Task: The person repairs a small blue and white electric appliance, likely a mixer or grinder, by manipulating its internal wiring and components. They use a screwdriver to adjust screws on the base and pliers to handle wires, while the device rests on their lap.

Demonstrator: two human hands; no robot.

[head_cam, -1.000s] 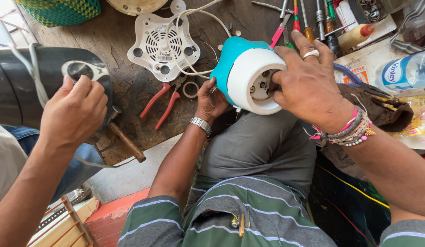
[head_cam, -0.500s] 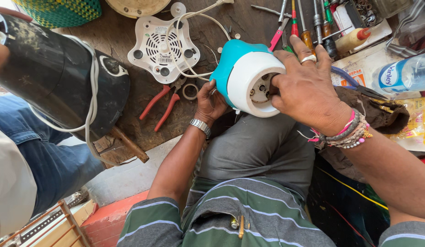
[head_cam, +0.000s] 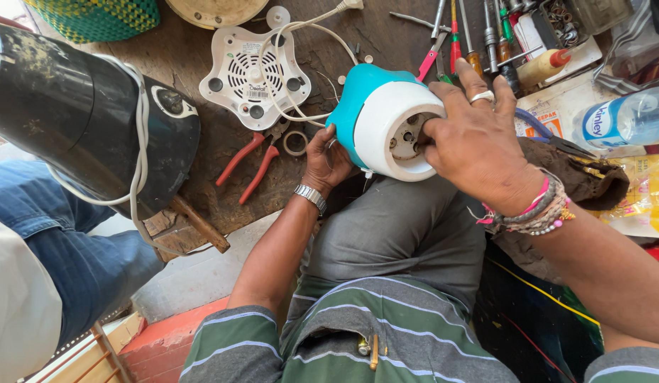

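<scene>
Appliance body (head_cam: 375, 117): showing turquoise and white, the landmark here.
Pliers (head_cam: 248, 159): left of it, showing red handles.
Perforated base plate (head_cam: 255, 74): up-left of it, looking white.
Basket (head_cam: 95, 15): far up-left, showing green-yellow weave.
Shirt (head_cam: 358, 333): below it, wearing green-grey stripes.

Smooth glossy teal-and-white plastic mixer base (head_cam: 375, 117); beside it, red-handled metal pliers (head_cam: 248, 159) lie on the rough, worn wooden bench (head_cam: 187, 57)
</scene>
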